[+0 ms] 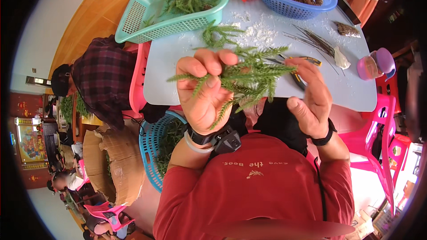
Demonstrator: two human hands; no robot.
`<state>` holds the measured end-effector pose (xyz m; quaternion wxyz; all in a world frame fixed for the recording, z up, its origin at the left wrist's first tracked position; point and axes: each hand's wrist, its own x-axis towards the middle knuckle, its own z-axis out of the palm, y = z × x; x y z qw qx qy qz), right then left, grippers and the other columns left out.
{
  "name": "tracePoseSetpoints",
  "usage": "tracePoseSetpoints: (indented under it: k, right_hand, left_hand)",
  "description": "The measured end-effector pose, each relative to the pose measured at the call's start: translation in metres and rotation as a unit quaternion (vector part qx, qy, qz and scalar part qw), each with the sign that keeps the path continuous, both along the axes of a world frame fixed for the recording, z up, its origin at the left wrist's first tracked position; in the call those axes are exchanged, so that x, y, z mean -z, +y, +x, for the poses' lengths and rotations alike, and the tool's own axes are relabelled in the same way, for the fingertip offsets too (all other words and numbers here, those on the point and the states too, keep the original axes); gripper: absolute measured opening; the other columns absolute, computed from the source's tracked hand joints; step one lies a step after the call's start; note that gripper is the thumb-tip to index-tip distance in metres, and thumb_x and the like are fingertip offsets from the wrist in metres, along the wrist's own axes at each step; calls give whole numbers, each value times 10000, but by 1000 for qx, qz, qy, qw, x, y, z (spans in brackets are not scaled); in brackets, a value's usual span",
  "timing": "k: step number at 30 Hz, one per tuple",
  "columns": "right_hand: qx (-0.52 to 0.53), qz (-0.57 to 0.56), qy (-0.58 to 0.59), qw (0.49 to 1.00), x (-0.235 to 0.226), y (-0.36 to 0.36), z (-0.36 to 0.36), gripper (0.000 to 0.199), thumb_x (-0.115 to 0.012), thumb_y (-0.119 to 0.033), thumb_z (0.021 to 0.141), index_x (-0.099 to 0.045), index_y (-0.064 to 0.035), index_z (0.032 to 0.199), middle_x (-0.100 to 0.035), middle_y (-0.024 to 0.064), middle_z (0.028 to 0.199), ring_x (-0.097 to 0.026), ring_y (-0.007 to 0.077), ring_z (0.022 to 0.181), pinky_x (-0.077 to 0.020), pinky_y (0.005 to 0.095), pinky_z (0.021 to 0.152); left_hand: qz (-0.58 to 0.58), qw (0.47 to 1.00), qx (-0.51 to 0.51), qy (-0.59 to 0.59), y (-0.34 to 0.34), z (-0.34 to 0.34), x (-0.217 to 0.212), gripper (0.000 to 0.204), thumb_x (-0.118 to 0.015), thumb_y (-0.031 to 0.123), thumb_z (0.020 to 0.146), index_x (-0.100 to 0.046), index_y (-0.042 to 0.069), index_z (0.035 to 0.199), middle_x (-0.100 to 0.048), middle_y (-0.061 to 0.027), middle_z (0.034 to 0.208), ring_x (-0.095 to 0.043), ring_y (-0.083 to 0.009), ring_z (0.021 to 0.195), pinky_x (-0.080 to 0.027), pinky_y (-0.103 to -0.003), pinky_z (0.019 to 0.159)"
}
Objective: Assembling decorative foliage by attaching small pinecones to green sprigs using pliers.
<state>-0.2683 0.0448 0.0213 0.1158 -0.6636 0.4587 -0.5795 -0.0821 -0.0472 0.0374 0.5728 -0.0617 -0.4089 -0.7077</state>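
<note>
Green sprigs (249, 78), feathery like fir twigs, sit bunched between both hands at the centre of the view, held up over the near edge of the desk (178, 62). At 9 o'clock from the bunch, the left hand (205, 90) is closed around the stems, thumb and fingers pinching them, with a few tips poking out past its palm to the left and below. A black band and a pale bangle sit on that wrist. At 3 o'clock from the bunch, the right hand (311, 98) is half open, fingers curled, its fingertips touching the ends of the sprigs; it grips nothing firmly that I can see.

Far at 9 o'clock a person in a checked shirt (104, 80) bends over beside a pink chair (138, 80). At 7 o'clock a blue basket (149, 151) of greenery stands below the desk. At 11 o'clock a teal basket (133, 18) holds more sprigs. At 12 o'clock a loose sprig (218, 35) lies on the desk. At 1 o'clock a blue basket (289, 6) holds brown cones. At 2 o'clock thin dark wires (311, 40) lie near yellow-handled pliers (307, 60), with a pink cup (373, 64) at the far right
</note>
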Motion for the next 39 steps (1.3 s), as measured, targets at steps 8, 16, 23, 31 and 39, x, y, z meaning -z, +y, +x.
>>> tracePoseSetpoints:
  k: [8, 16, 23, 31, 39]
  right_hand:
    - [-157, 71, -327, 929, 0, -1, 40, 305, -658, -20, 799, -568, 40, 1084, -593, 122, 1029, -558, 192, 928, -431, 296, 809]
    - [-151, 9, -124, 981, -8, -3, 28, 129, -596, 43, 842, -579, 44, 970, -607, 97, 886, -561, 131, 719, -470, 270, 646]
    - [-198, 140, -416, 876, 6, 5, 37, 153, -605, -14, 867, -553, -6, 1010, -628, 92, 908, -585, 102, 663, -482, 205, 507]
    - [-221, 150, -503, 822, 12, 7, 45, 170, -624, -47, 861, -532, -43, 1004, -651, 108, 948, -634, 142, 749, -508, 231, 519]
    - [-219, 118, -431, 867, 12, 12, 49, 115, -615, -35, 858, -573, -14, 963, -628, 105, 920, -603, 131, 700, -503, 238, 548]
  left_hand:
    - [-110, 992, -38, -58, 6, -4, 7, 249, -588, -28, 806, -478, 34, 1021, -502, -98, 908, -557, -276, 936, -505, -377, 815]
    - [-107, 931, -62, -343, 14, 5, -1, 228, -690, 44, 787, -563, 15, 974, -549, -46, 887, -540, -109, 771, -436, -232, 679]
    - [-94, 911, -41, -399, 24, 9, 0, 179, -676, -16, 734, -559, 7, 867, -568, -66, 816, -548, -161, 723, -438, -272, 674]
    - [-89, 927, 1, -365, 27, 13, 0, 180, -627, -57, 720, -541, 22, 856, -540, -59, 873, -508, -132, 784, -409, -252, 735]
    - [-1, 921, 84, -381, 36, 29, -7, 180, -617, 75, 852, -549, -23, 986, -588, -38, 884, -536, -69, 798, -434, -204, 725]
